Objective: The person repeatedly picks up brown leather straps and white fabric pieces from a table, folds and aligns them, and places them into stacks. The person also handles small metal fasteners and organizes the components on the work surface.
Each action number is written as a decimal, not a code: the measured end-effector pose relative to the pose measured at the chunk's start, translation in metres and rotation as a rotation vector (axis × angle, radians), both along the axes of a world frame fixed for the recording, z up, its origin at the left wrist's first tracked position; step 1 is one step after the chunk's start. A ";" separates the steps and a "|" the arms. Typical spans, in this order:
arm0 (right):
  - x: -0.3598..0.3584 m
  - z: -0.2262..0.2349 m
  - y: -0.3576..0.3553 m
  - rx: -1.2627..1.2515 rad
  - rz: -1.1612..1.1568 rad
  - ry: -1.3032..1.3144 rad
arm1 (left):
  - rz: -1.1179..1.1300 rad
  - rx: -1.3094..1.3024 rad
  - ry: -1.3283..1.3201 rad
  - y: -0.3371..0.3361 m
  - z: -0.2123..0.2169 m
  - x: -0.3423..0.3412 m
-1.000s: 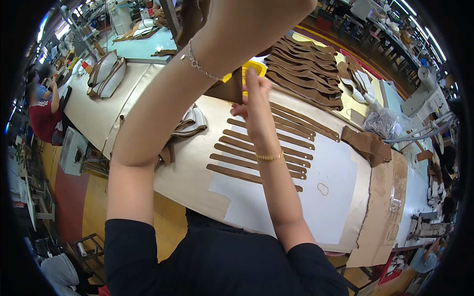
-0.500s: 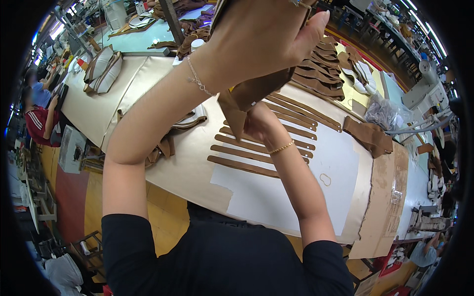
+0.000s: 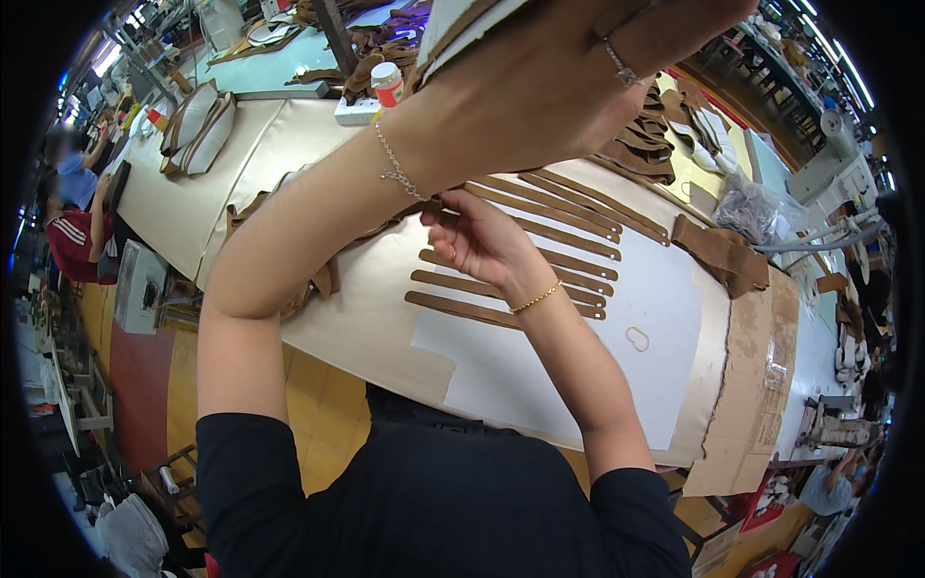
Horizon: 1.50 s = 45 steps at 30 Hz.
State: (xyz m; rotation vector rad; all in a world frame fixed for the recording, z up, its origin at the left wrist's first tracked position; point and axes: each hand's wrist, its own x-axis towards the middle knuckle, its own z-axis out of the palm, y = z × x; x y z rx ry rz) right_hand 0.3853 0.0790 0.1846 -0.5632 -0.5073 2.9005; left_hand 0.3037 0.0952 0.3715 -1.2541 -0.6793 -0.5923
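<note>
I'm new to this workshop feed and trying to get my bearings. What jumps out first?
The left hand fills the top of the view, raised close to the camera with a pale-edged brown piece against it. Below it, the right hand rests among brown leather straps laid in rows on a white sheet on the long table.

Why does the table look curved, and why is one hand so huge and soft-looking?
Head view: the fisheye lens bends the table edges toward a black rim; the left hand, raised close to the camera, looms large and slightly soft; the right hand and brown strips stay sharp under even light.
</note>
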 end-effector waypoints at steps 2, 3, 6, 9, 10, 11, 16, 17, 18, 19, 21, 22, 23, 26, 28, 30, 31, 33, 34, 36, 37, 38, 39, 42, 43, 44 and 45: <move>-0.004 0.005 0.000 0.035 -0.105 0.012 | -0.020 -0.009 -0.016 -0.003 -0.002 0.001; -0.007 0.006 0.001 0.097 -0.179 0.042 | -0.052 -0.036 -0.020 0.006 -0.004 -0.008; -0.009 0.009 0.011 0.191 -0.446 0.118 | -0.333 -0.244 -0.132 0.001 0.003 -0.019; -0.002 0.020 0.025 0.139 -0.531 0.285 | -0.392 -0.349 -0.298 -0.005 0.007 -0.024; 0.003 0.024 0.029 0.163 -0.556 0.311 | -0.469 -0.419 -0.393 -0.009 0.011 -0.021; 0.006 0.016 0.037 0.204 -0.588 0.453 | -0.518 -0.460 -0.473 -0.010 0.017 -0.020; 0.040 0.010 0.039 0.379 -0.319 0.887 | -0.443 -0.414 -0.759 -0.013 0.038 -0.036; 0.048 0.011 0.039 0.503 -0.274 0.808 | -0.494 -0.424 -0.849 -0.012 0.043 -0.040; 0.053 0.012 0.034 0.580 -0.263 0.735 | -0.540 -0.439 -0.935 -0.013 0.051 -0.045; 0.056 0.024 0.023 0.651 -0.243 0.667 | -0.634 -0.468 -1.001 -0.014 0.055 -0.049; 0.058 -0.009 0.033 0.616 -0.177 0.417 | -0.921 -0.536 -1.104 -0.008 0.065 -0.050; 0.048 -0.007 0.032 0.685 -0.145 0.309 | -1.057 -0.583 -1.158 -0.010 0.070 -0.049; 0.046 0.005 0.023 0.630 -0.188 0.204 | -1.199 -0.619 -1.214 -0.013 0.075 -0.048; 0.049 0.003 0.022 0.590 -0.254 0.199 | -1.478 -0.658 -1.290 -0.021 0.080 -0.045; 0.046 0.003 0.025 0.546 -0.207 0.363 | -1.389 -0.691 -1.231 -0.009 0.075 -0.067; 0.043 0.007 0.026 0.450 -0.192 0.493 | -1.374 -0.761 -1.152 -0.008 0.073 -0.071; 0.042 0.017 0.022 0.430 -0.199 0.452 | -1.425 -0.742 -1.151 -0.006 0.074 -0.066; 0.033 0.033 0.015 0.482 -0.199 0.334 | -1.521 -0.705 -1.162 -0.009 0.072 -0.049; 0.028 0.039 0.012 0.509 -0.200 0.274 | -1.571 -0.773 -1.174 -0.013 0.078 -0.043; 0.020 0.024 0.016 0.723 -0.298 -0.011 | -1.660 -0.908 -1.192 -0.024 0.091 -0.040; 0.021 0.014 0.019 0.863 -0.342 -0.147 | -1.630 -0.984 -1.332 -0.021 0.097 -0.053; 0.024 0.006 0.023 1.002 -0.387 -0.287 | -1.614 -1.055 -1.328 -0.022 0.096 -0.055; 0.034 0.007 0.023 0.920 -0.433 -0.289 | -1.596 -1.121 -1.325 -0.025 0.094 -0.054; 0.071 0.012 0.043 1.080 -0.539 -0.354 | -1.587 -1.308 -1.438 -0.037 0.092 -0.065; 0.081 0.021 0.046 1.122 -0.708 -0.258 | -1.617 -1.337 -1.476 -0.038 0.087 -0.064; 0.090 0.038 0.050 1.183 -0.793 -0.279 | -1.653 -1.369 -1.509 -0.037 0.079 -0.063; 0.094 0.055 0.052 1.258 -0.895 -0.216 | -1.714 -1.447 -1.565 -0.036 0.070 -0.066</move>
